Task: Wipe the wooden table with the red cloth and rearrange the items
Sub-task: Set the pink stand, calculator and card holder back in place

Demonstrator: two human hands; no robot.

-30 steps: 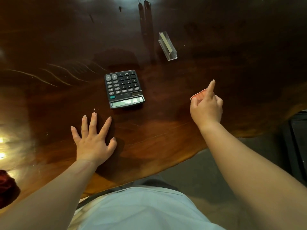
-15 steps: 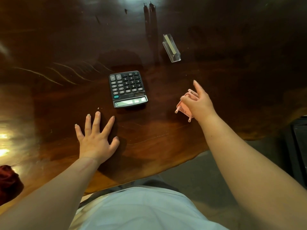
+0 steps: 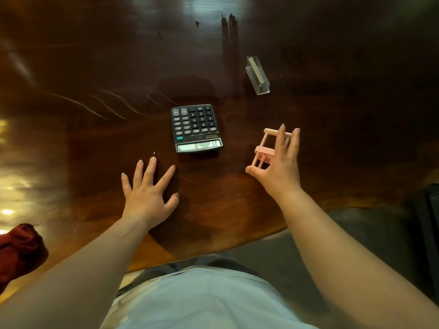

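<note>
A dark polished wooden table (image 3: 95, 67) fills the view. A black calculator (image 3: 196, 128) lies at its middle, display towards me. My left hand (image 3: 148, 189) rests flat on the wood below-left of the calculator, fingers spread. To the right, my right hand (image 3: 279, 166) is around a small pink frame-shaped stand (image 3: 264, 149), fingers spread and loosely on it; whether the stand touches the table I cannot tell. The red cloth (image 3: 17, 251) lies bunched at the table's near left edge, apart from both hands.
A clear plastic holder (image 3: 257, 76) with a grey strip inside lies behind the stand. A tiny crumb (image 3: 154, 153) sits left of the calculator. The table's curved near edge runs below my hands, with dark floor and a black object (image 3: 431, 224) at the right.
My right hand has brought the pink stand leftwards and turned it, and its fingers have spread from a tight grip to a loose one. My left hand has stayed flat on the table.
</note>
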